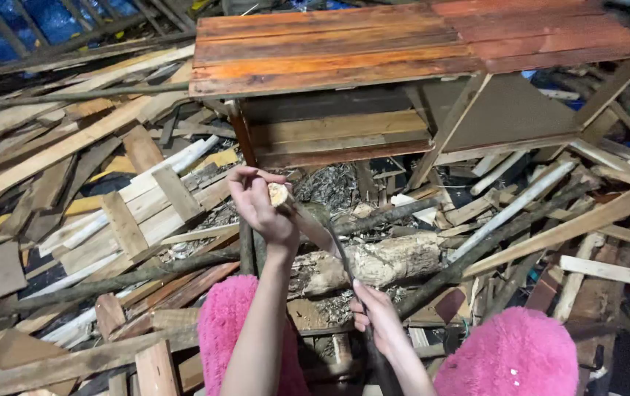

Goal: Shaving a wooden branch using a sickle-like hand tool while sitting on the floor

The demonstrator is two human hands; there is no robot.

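My left hand (260, 209) grips the top end of a pale wooden stick (307, 224) and holds it slanted, its lower end resting on a rough log (392, 258). My right hand (376, 319) is closed on the dark handle of a long thin blade (338, 253). The blade reaches up and lies against the stick just below my left hand. Wood chips lie around the log. My knees, in fluffy pink fabric (509, 356), frame the spot on both sides.
A reddish plank bench (403, 44) with a lower shelf stands just beyond the log. Loose boards, slats and branches (95, 213) are piled all around on the ground. A long pale board (571, 224) slants at the right.
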